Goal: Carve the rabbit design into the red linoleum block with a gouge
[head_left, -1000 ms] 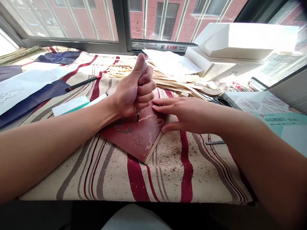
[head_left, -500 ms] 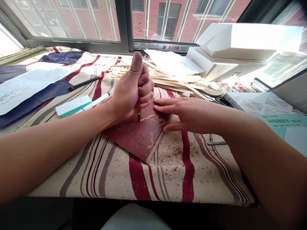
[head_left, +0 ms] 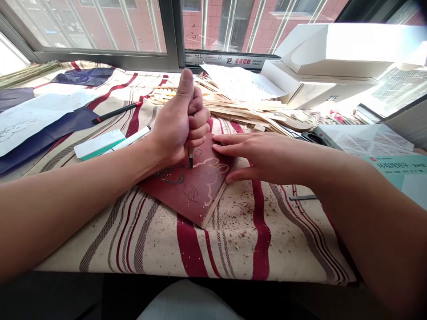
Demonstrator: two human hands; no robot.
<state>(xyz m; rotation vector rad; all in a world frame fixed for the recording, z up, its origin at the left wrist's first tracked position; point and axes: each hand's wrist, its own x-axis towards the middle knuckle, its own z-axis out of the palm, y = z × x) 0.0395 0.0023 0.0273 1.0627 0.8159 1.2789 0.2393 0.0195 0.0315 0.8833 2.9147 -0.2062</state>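
My left hand [head_left: 182,120] is closed in a fist, thumb up, around a carving tool [head_left: 191,161]; only its dark metal tip shows below the fist, touching the board. The reddish-brown wooden board [head_left: 200,204] lies at an angle on the cloth. Dark drawn lines and a pale carved outline [head_left: 211,178] mark its face. My right hand [head_left: 256,158] lies on the board's right edge, fingers stretched out and apart, with no tool in it. Shavings [head_left: 242,215] are scattered on the cloth to the right of the board.
A striped cloth [head_left: 113,249] covers the table. Thin wood strips [head_left: 240,106] lie behind the hands. To the left are a black-and-red pen [head_left: 115,113], a white-and-green box [head_left: 100,144] and a paper drawing [head_left: 36,120]. White boxes [head_left: 333,66] and a book [head_left: 396,166] stand right.
The whole view has shifted slightly. My left fist and the tool tip stay at nearly the same spot on the board, and my right hand keeps its place on the edge.
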